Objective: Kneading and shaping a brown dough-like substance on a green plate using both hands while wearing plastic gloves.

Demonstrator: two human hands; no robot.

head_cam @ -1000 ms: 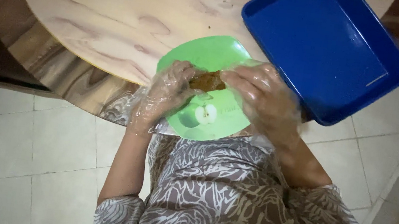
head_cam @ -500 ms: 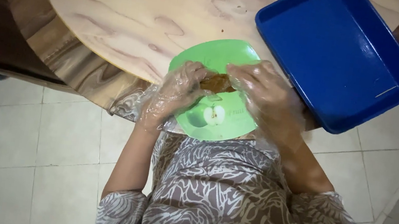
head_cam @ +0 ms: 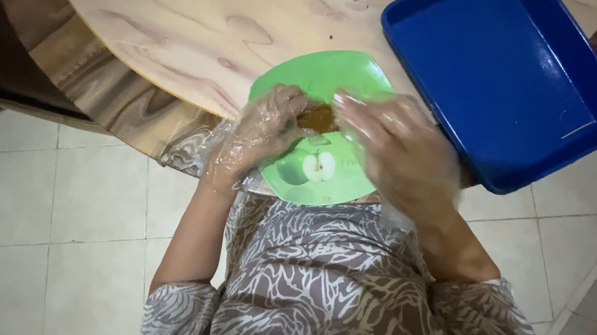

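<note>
A: Over the near edge of the round wooden table (head_cam: 178,29) — both hands in thin clear plastic gloves, meeting above a green plate (head_cam: 325,79).

B: Grip of the left hand (head_cam: 261,132)?

A: Fingers curled inward, partly closed, tips pressed against a small brown lump of food (head_cam: 316,118). Not a full fist; glove film bunched loose at the wrist.

B: And the right hand (head_cam: 396,153)?

A: Blurred. Fingers bent over the same brown lump from the opposite side, tips touching it. Degree of closure beneath the fingers — cannot tell.

B: Position of the lump?

A: Held between the two sets of fingertips, above the middle of the green plate. Touching the plate or lifted clear of it: cannot tell.

B: Plate itself?

A: Partly overhanging the table edge, apple picture printed on its near half.

B: Surroundings?

A: Blue rectangular tray (head_cam: 510,80) just beside the right hand, on the table, tilted corner-on. Patterned grey-and-white garment (head_cam: 342,304) below. Pale tiled floor (head_cam: 36,233) underneath.
</note>
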